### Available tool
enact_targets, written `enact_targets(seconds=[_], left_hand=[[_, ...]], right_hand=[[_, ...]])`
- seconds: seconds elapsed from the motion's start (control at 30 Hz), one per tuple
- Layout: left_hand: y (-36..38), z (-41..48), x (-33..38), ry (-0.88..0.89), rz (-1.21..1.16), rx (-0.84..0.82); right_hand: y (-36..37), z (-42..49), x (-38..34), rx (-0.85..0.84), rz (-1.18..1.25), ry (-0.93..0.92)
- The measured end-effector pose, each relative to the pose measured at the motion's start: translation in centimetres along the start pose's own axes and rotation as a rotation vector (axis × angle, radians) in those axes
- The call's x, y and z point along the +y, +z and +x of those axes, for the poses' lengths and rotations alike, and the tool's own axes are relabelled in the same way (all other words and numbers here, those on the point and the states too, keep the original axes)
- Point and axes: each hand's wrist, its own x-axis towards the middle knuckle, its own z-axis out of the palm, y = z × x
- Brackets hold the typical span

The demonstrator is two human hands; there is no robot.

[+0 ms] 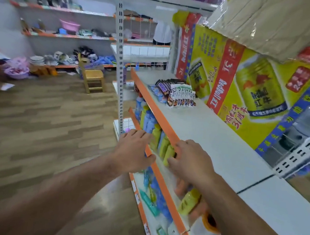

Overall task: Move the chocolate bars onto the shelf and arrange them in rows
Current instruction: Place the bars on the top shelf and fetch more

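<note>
Chocolate bars (177, 93) lie in rows on the white shelf (214, 133) with an orange front edge, near its far end: dark Snickers bars at the back and white-and-brown Dove bars fanned in front. Blue packets lie to their left. My left hand (134, 151) reaches forward in front of the shelf edge with relaxed fingers and holds nothing. My right hand (188, 159) hovers at the orange edge, fingers spread, also holding nothing. Both hands are well short of the bars.
Large yellow drink cartons (247, 84) stand along the back of the shelf, with a cardboard box (275, 21) above. Bottles (159, 140) fill the lower shelves. A wooden chair (94, 78) stands on the wood floor to the left, and a person stands behind the far rack.
</note>
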Motion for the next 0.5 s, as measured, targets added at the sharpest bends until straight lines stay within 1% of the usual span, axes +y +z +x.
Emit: enact_targets(seconds=[0.07,0.23,0.5], left_hand=[[-0.3,4.3,-1.6,0.005,0.018,-0.022],[-1.2,12.9,-4.7,-0.002,0.021,-0.013],[0.1,24.4,-9.1,0.122,0.025,-0.058]], right_hand=[[-0.1,4.8,0.4,0.002,-0.003,-0.015],[-0.7,14.1,0.4,0.005,-0.007,-0.022],[0.9,24.3,0.7,0.027,-0.009,0.066]])
